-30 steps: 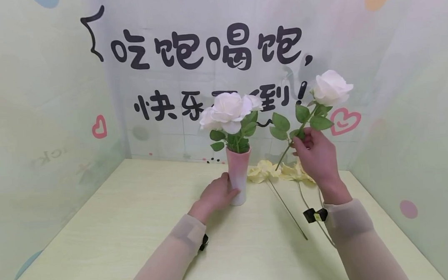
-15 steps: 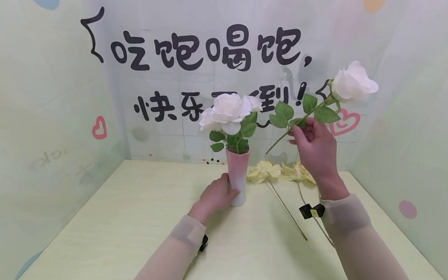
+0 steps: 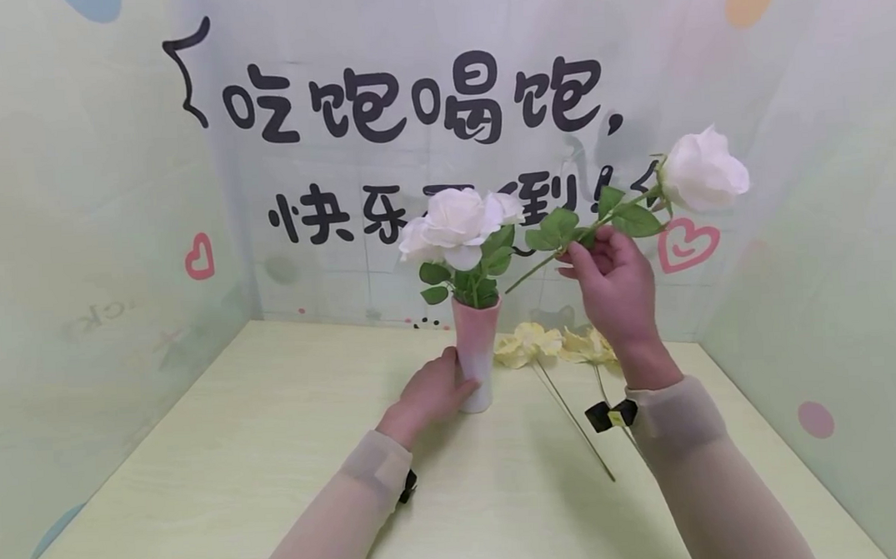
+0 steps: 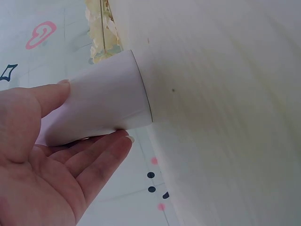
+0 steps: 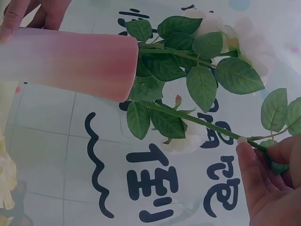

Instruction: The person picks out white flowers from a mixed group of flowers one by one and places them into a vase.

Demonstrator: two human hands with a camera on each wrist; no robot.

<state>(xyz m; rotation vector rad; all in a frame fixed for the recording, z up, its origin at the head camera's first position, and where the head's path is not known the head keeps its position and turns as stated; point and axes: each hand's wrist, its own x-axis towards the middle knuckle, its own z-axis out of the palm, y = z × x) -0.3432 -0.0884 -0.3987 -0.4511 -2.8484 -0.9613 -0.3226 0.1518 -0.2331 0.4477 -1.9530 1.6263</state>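
A pink-and-white vase (image 3: 477, 336) stands upright on the table, with white roses (image 3: 456, 225) and green leaves in it. Low on its side, my left hand (image 3: 432, 389) holds it between thumb and fingers; the left wrist view shows the thumb (image 4: 54, 96) against the white lower part. To the right, my right hand (image 3: 617, 293) pinches the green stem (image 5: 202, 121) of a single white rose (image 3: 702, 168). That rose is tilted, its bloom up to the right. Its stem's lower end is close by the vase's rim, outside the opening in the head view.
Yellow flowers (image 3: 529, 343) with long thin stems lie on the table (image 3: 275, 454) right of the vase, partly behind my right forearm. A printed back wall (image 3: 323, 168) and side walls enclose the table.
The rose in my right hand has tipped over towards the right, and its stem end has risen and moved left to beside the vase's rim. My left hand and the vase have stayed put.
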